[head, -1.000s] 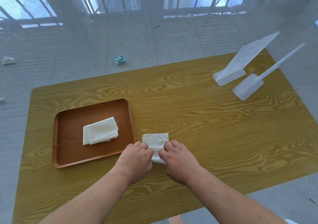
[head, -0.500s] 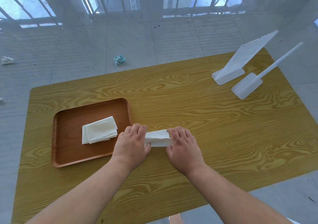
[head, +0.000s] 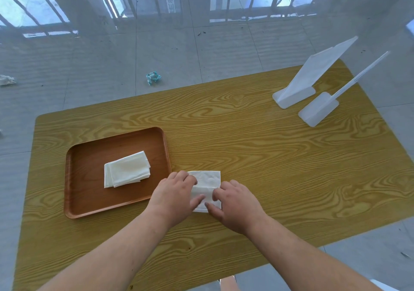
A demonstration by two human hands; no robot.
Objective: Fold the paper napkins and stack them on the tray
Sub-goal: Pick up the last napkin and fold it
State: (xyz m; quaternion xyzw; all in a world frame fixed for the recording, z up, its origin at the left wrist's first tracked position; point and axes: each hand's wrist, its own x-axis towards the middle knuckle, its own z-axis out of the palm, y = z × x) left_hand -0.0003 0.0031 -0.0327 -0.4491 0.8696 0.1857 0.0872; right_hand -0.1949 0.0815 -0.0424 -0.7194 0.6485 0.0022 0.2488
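Both hands rest on a white paper napkin (head: pixel 207 186) just below the middle of the frame, and neither grip is closed around it: the left hand (head: pixel 173 197) lies palm down over the napkin's left edge with its fingers spread flat, and the right hand (head: pixel 236 203) presses on the lower right part with fingers loosely splayed, the fingertips (head: pixel 216 197) touching the paper. The napkin lies flat on the wood-grain surface (head: pixel 268 156), its upper part showing as a crinkled rectangle between the two hands. Just left of it, near but not touching, sits a brown tray (head: pixel 89 201) with rounded corners, occupying the left centre of the frame. On the tray lies a stack of folded napkins (head: pixel 126 169), slightly tilted, with several layered edges visible along its left and lower sides. Both bare forearms reach in from the bottom of the frame. In the upper right, well apart from the hands, two white plastic stands (head: pixel 313 84) lean on their bases on the surface. Beyond the surface's far edge, a grey tiled floor (head: pixel 112 55) holds a small crumpled blue-green wrapper (head: pixel 153 78) in the upper centre and a white scrap (head: pixel 6 80) at the far left edge.
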